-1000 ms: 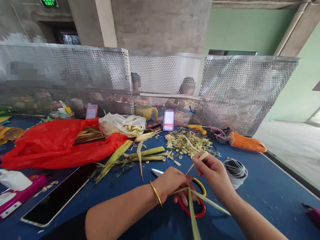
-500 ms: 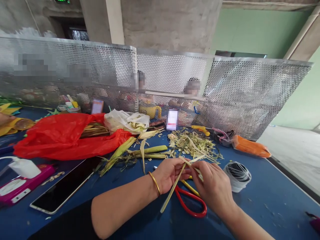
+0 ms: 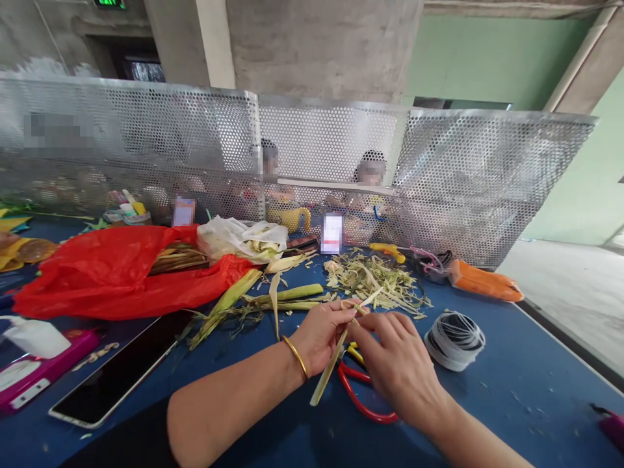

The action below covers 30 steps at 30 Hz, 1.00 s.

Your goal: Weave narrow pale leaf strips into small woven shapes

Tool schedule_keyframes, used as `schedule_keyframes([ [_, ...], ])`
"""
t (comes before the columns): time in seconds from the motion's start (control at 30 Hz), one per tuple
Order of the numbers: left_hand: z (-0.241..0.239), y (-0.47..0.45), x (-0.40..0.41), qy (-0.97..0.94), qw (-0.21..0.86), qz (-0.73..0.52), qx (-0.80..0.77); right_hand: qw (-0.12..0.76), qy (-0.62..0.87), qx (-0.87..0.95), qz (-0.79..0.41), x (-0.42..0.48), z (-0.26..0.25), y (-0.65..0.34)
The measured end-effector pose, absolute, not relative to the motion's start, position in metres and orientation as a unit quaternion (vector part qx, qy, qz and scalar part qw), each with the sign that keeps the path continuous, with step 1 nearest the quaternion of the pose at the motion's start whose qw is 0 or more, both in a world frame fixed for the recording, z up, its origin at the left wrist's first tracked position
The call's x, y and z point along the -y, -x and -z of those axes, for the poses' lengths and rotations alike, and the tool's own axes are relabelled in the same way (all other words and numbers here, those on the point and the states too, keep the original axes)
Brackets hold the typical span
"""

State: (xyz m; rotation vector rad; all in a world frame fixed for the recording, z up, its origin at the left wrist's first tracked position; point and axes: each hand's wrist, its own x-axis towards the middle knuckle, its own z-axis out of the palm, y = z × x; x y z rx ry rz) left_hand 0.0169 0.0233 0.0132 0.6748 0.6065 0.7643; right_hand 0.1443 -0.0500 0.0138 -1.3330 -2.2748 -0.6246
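Observation:
My left hand (image 3: 325, 335), with a gold bangle at the wrist, pinches a pale corn husk strip (image 3: 327, 376). The strip's long tail hangs down toward the table, and its upper part bends into a small loop above the fingers. My right hand (image 3: 397, 354) meets the left and closes on the strip near that loop; its fingertips are partly hidden. Scissors with red handles (image 3: 355, 400) lie under my hands, partly covered by the right one. Behind them spreads a heap of shredded husk (image 3: 385, 279). A ball of thread in white netting (image 3: 455, 341) sits right of my right hand.
To the left lie a phone (image 3: 121, 367), a magenta power strip (image 3: 46, 374) and a red plastic bag (image 3: 117, 270) with dry stalks. Husks (image 3: 287, 294), a yellow tool (image 3: 389, 250) and an orange packet (image 3: 485, 281) lie farther back. A perforated metal screen (image 3: 336, 140) crosses behind; people sit beyond.
The crossed husk pieces now show as a bent loop at the fingertips. My right hand has shifted left, closer to the left hand. The whole view has swung slightly right.

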Motion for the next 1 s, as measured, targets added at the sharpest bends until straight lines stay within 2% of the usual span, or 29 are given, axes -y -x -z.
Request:
schedule_keyframes([
  [0.1, -0.009, -0.018, -0.021, -0.329, 0.828, -0.348, -0.293, 0.143, 0.406, 0.872, 0.233, 0.049, -0.01, -0.141],
  [0.2, -0.006, -0.019, -0.019, -0.344, 0.824, -0.337, -0.3, 0.144, 0.392, 0.88, 0.226, 0.049, -0.005, -0.141],
  [0.27, -0.007, -0.019, -0.019, -0.35, 0.819, -0.341, -0.3, 0.203, 0.418, 0.864, 0.194, 0.049, -0.006, -0.144],
  [0.37, -0.01, -0.018, -0.019, -0.351, 0.809, -0.354, -0.311, 0.351, 0.48, 0.798, 0.101, 0.048, -0.01, -0.148],
  [0.47, -0.013, -0.017, -0.018, -0.365, 0.8, -0.351, -0.321, 0.476, 0.543, 0.689, -0.062, 0.043, -0.013, -0.154],
  [0.53, -0.015, -0.017, -0.018, -0.381, 0.794, -0.349, -0.32, 0.523, 0.576, 0.601, -0.183, 0.038, -0.014, -0.159],
  [0.67, -0.017, -0.016, -0.017, -0.399, 0.787, -0.352, -0.313, 0.552, 0.599, 0.496, -0.301, 0.03, -0.01, -0.164],
  [1.0, -0.015, -0.016, -0.018, -0.411, 0.79, -0.337, -0.306, 0.555, 0.604, 0.453, -0.351, 0.029, -0.012, -0.161],
])
